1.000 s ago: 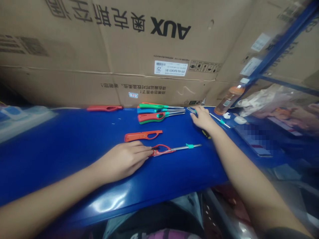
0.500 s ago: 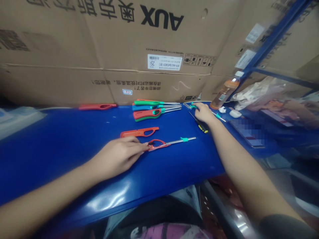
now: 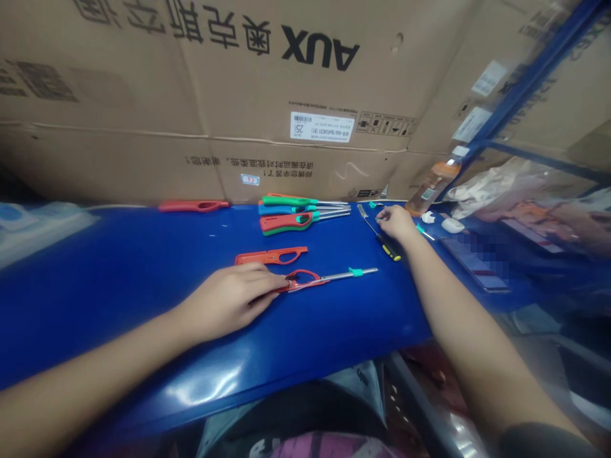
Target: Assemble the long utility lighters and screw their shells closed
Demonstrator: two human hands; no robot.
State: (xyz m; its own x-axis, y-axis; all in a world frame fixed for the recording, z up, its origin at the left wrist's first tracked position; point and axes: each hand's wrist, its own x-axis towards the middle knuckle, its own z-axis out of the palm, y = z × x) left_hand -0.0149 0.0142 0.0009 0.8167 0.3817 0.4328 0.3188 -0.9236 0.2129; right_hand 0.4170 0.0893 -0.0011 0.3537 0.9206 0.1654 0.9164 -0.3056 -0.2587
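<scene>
My left hand (image 3: 236, 296) is closed on the handle of an opened red long-neck lighter (image 3: 305, 280), whose metal tube carries a teal clip and points right. Just behind it lies a loose orange handle half (image 3: 274, 256). My right hand (image 3: 396, 222) is closed, thumb and fingertips pinched together over the blue table; whatever is between them is too small to make out. Small teal parts (image 3: 375, 204) lie just beyond its fingers. A black-and-yellow screwdriver (image 3: 387, 247) rests directly in front of that hand.
Several assembled lighters (image 3: 289, 221) are bunched by the cardboard wall (image 3: 210, 95), with a red handle shell (image 3: 193, 206) to their left. On the right are a drink bottle (image 3: 432, 187), a white earphone case (image 3: 452, 225) and a phone (image 3: 472, 264). A plastic bag (image 3: 42, 229) lies far left.
My right hand has drawn back slightly towards me, uncovering small teal parts and the screwdriver's shaft. My left hand keeps its hold on the red lighter. The view has shifted a little.
</scene>
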